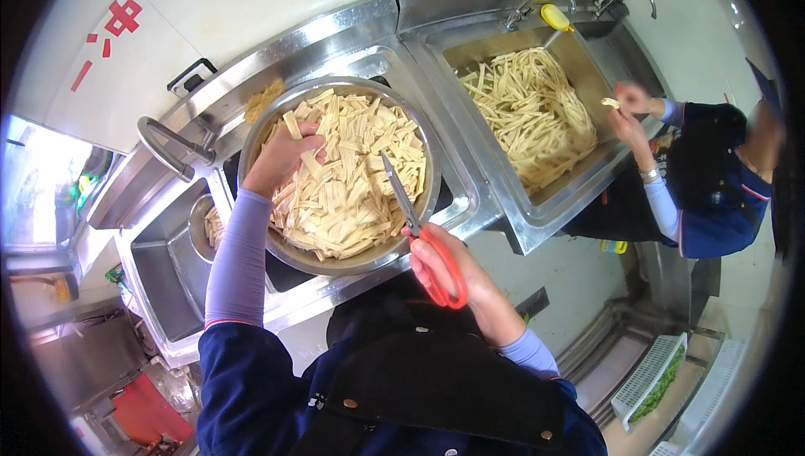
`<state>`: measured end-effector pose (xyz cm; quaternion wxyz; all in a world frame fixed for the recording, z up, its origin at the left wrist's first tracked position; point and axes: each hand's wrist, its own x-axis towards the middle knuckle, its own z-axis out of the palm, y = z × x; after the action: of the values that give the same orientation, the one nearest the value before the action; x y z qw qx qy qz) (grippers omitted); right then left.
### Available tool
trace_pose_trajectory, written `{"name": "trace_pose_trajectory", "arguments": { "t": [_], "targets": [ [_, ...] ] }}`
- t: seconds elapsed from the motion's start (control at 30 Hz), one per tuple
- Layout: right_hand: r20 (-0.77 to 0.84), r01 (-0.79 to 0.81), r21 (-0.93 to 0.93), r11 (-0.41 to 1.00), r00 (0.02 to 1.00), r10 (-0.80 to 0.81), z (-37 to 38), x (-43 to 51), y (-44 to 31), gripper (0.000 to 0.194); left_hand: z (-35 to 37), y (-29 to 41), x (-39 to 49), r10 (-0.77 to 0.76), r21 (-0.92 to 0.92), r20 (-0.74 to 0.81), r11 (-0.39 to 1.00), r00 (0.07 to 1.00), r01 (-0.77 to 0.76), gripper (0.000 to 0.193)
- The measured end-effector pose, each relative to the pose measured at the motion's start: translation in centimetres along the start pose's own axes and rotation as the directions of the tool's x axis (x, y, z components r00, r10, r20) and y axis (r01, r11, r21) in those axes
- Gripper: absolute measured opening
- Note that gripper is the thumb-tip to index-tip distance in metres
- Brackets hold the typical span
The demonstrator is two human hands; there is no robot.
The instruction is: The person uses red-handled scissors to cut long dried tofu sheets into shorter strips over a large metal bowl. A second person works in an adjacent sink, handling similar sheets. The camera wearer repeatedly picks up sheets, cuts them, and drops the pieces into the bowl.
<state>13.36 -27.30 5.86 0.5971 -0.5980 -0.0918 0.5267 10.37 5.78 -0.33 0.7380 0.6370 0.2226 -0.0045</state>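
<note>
A wide stainless steel basin [434, 170] in front of me is heaped with pale yellow cut pieces [352, 192], apparently bean curd sticks (yuba). Over its left side, my left hand [292, 151] pinches one flat strip [308, 160] of the same stuff, which sticks out above and below the fingers. My right hand [449, 261] grips the red-handled scissors [402, 195] at the basin's near right rim. Their blades point up and left over the heap, close together and apart from the held strip.
Right of the basin, a steel sink [547, 201] holds long uncut strips [528, 116]. A co-worker [710, 167] stands beside it with a small piece in hand. At left are a faucet [170, 148], a sink [166, 267] and a small bowl [200, 229]. White baskets [651, 380] stand lower right.
</note>
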Motion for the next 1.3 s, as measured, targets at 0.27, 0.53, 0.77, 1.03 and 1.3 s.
{"name": "trace_pose_trajectory", "arguments": {
  "t": [0.27,0.53,0.77,1.03,1.3],
  "targets": [
    [-0.084,0.081,-0.114,0.990,0.992,-0.091,0.2,5.0,0.6,0.042,3.3,2.2,-2.6,0.053,0.156,0.079,0.986,0.995,-0.065,0.032],
    [-0.174,0.257,-0.145,0.956,0.944,-0.280,1.0,13.1,-2.9,0.069,6.8,2.7,-4.7,0.000,0.209,0.196,0.977,0.981,-0.042,0.036],
    [-0.194,0.247,-0.048,0.968,0.948,-0.251,-0.3,14.2,-2.8,0.062,4.6,1.0,-5.5,-0.152,0.324,0.019,0.936,0.988,0.138,0.023],
    [-0.070,0.017,-0.141,0.990,0.997,-0.027,-3.8,5.7,-2.6,0.038,4.7,-0.3,-5.1,0.017,0.162,-0.216,0.987,0.976,0.019,0.027],
    [0.204,-0.229,-0.148,0.962,0.945,0.257,-1.7,4.2,-0.9,0.058,5.7,-1.2,-5.1,0.003,0.029,-0.236,1.000,0.972,0.004,0.024]
  ]
}}
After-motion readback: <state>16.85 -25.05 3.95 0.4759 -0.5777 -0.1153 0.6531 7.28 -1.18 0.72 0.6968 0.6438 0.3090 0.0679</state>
